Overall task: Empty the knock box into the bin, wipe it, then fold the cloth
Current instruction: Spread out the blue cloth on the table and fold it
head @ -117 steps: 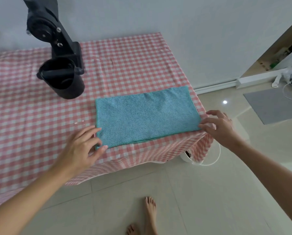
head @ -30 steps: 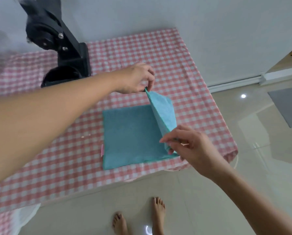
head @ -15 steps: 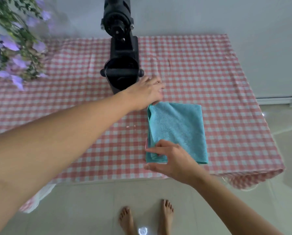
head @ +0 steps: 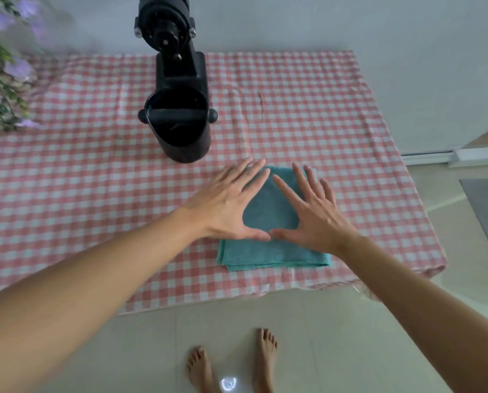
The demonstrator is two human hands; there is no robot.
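**Pressing the folded cloth flat with both palms**

Pressing down on the teal cloth (head: 268,214), I have both hands spread flat on top of it, fingers splayed wide and gripping nothing. My left hand (head: 227,205) covers the left part of the cloth, its fingertips reaching past the far edge towards the knock box. My right hand (head: 312,214) lies on the right part, fingers pointing away from me. My two thumbs meet tip to tip near the middle, and my index fingers lean towards each other, so a patch of cloth shows in the gap between my hands.

The cloth is folded into a compact, roughly square stack; several layered edges show along the side nearest me. It sits on the pink-and-white checked tablecloth (head: 95,194), close to the table's near edge.

The black knock box (head: 179,123) stands upright just beyond the cloth, not touching it, its bar running across the open top. Directly behind it is a black grinder (head: 174,46). Purple flowers (head: 1,72) blur at the far left. My bare feet (head: 231,361) are on the tiled floor below.
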